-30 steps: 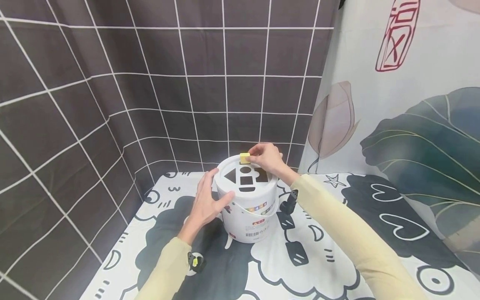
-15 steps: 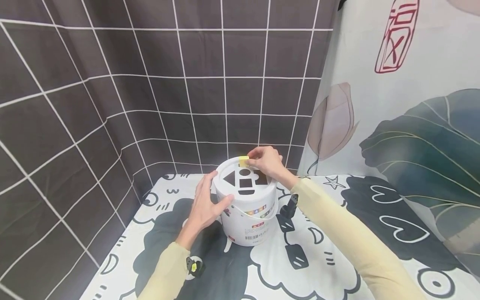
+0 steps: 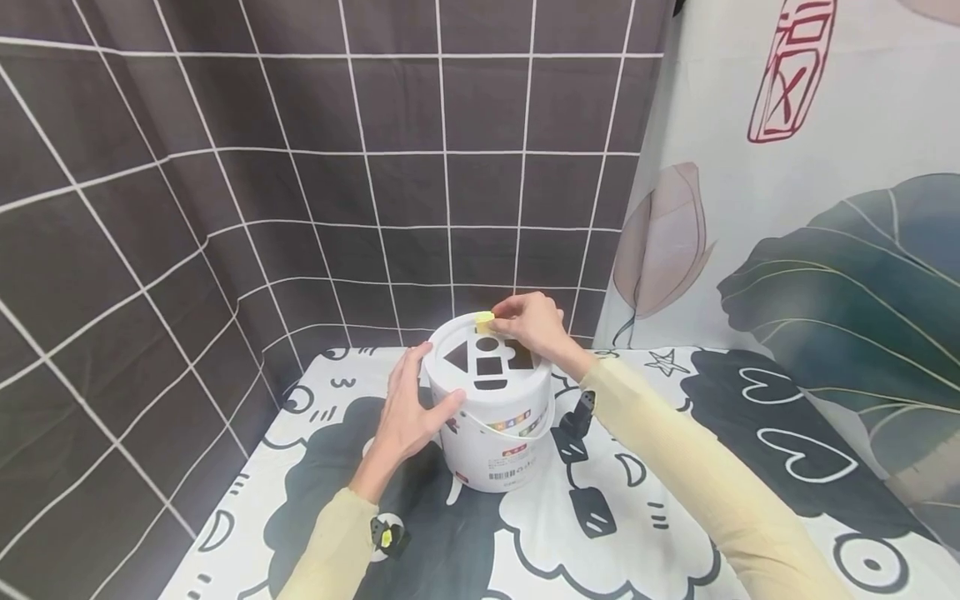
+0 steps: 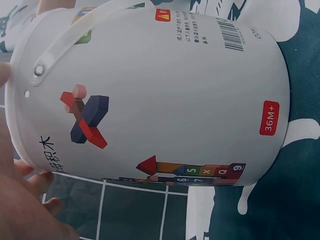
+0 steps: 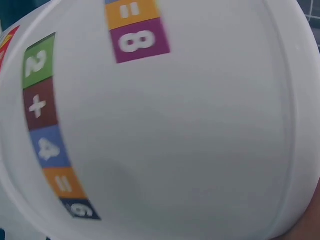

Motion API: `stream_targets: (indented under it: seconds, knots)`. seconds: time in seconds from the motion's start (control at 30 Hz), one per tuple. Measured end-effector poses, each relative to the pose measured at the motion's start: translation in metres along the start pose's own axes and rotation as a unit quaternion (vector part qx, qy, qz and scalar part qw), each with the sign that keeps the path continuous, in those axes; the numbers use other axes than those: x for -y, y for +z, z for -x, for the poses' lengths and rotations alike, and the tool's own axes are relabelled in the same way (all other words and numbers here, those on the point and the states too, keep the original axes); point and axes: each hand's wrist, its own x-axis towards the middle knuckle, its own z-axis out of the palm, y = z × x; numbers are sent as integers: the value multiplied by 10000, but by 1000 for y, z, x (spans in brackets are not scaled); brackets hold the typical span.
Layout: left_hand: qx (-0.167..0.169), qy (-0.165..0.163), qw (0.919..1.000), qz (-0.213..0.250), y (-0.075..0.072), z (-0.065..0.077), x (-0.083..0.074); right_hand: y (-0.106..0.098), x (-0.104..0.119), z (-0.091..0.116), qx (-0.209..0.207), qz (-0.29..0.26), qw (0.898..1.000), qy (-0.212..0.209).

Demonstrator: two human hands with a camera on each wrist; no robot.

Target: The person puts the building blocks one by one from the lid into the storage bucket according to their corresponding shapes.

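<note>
A white lidded bucket (image 3: 495,433) stands upright on the patterned cloth. Its lid (image 3: 450,383) has several shaped holes, among them a triangle, a circle and a square. At the lid's far edge, my right hand (image 3: 532,322) pinches a small yellow block (image 3: 483,322) between thumb and fingers. The block's lower part sits right at a slot there. My left hand (image 3: 408,408) rests against the bucket's left side, fingers spread, thumb by the front rim. In the left wrist view its fingers (image 4: 35,185) show at the rim. The right wrist view holds mostly bucket wall (image 5: 190,125), with number prints.
The bucket's white carrying handle (image 3: 517,435) hangs down its front. Cloth with black-and-white cartoon drawings (image 3: 622,550) covers the surface. Behind and to the left hangs a dark grid-patterned curtain (image 3: 405,192); a pale leaf-printed curtain (image 3: 795,317) hangs at the right.
The yellow block has come down slightly toward the lid and turned a little in the right hand's fingers. The left hand stays at the bucket's side.
</note>
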Motion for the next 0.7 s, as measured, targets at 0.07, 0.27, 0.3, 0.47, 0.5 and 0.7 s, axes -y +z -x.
stream_targets:
  seconds: [0.07,0.27,0.3,0.47,0.5,0.7]
  knots:
    - [-4,9,10000,32,1,0,0,-1,-2,2,-4,83,9999,-80]
    - [94,-99,9999,62,4,5,0,-12,-9,13,-230,-68,9996,-147]
    - [96,-93,9999,62,4,5,0,-17,-10,15,-308,-139,9993,-170]
    - [-4,-1,10000,94,2,3,-1,-46,-23,31,-533,-282,9977,-322]
    - [-22,15,9999,106,0,3,-1,-52,-27,35,-514,-281,9977,-336]
    - [129,56,9994,317,-18,6,0,-73,-51,70,-379,13,9991,-212]
